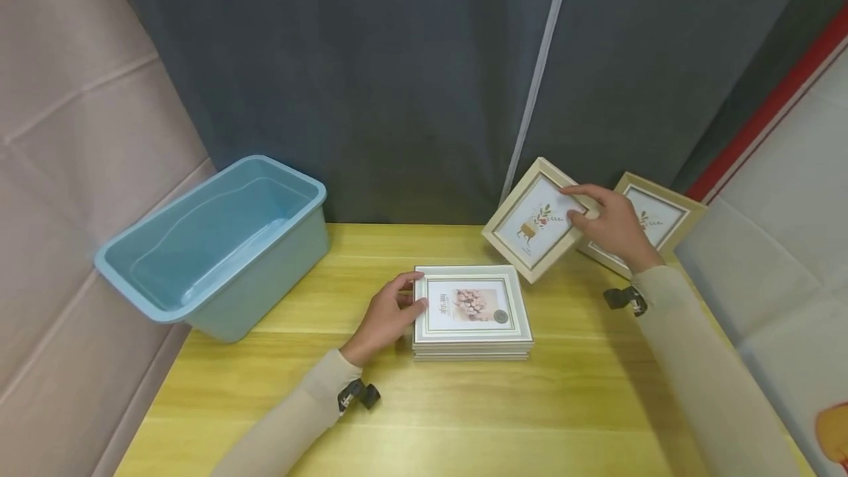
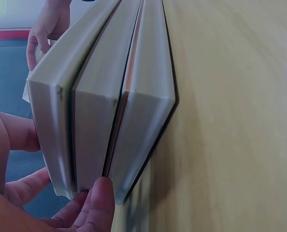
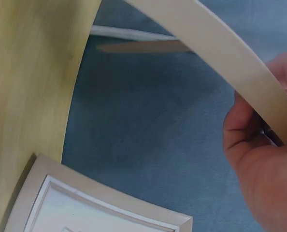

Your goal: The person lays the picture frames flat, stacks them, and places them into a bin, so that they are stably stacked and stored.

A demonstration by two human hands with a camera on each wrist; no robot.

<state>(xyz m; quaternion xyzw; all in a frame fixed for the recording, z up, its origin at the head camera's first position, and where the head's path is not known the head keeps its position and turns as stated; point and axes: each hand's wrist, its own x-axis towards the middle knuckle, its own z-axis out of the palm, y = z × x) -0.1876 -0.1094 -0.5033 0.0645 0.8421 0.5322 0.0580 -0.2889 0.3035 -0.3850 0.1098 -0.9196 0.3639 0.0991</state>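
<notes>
My right hand (image 1: 612, 227) pinches a cream picture frame (image 1: 520, 241) by its right side, thumb on the front. The frame is tilted, showing a print of a plant in a brown pot; its pale edge (image 3: 240, 67) crosses the right wrist view. My left hand (image 1: 384, 319) touches the left side of a stack of white picture frames (image 1: 437, 333), fingers against their edges (image 2: 93, 135). The top frame bears a pink flower print (image 1: 473, 305) and a round grey mark. Behind my right hand, a second cream frame (image 1: 685, 216) leans at the back right, partly hidden.
A light blue plastic tub (image 1: 265, 278) stands at the back left of the yellow wooden table (image 1: 424, 425). A dark grey curtain (image 1: 397, 94) hangs behind the table. White cloth (image 1: 775, 256) with a red strip borders the right side.
</notes>
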